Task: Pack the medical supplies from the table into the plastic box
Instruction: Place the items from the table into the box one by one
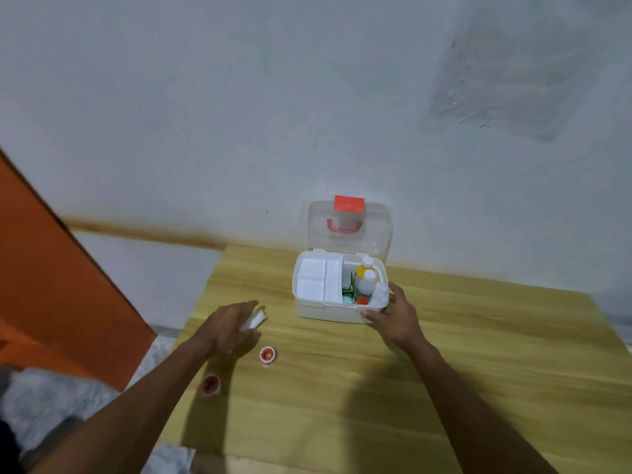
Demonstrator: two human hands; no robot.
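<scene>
A white plastic box (325, 311) stands open at the table's far side, its clear lid (349, 230) with red handle upright. Inside, a white divided tray (314, 280) fills the left half; bottles (366, 280) and a green packet (348, 289) fill the right. My right hand (393, 313) grips the box's near right corner. My left hand (231, 325) holds a small white item (253, 319) just above the table, left of the box. Two small red-topped jars sit on the table: one (267, 355) near my left hand, another (211, 384) beside my left forearm.
The wooden table (444, 371) stands against a pale wall (239, 114). Its left edge drops off to a grey floor, with an orange panel (51, 285) beyond.
</scene>
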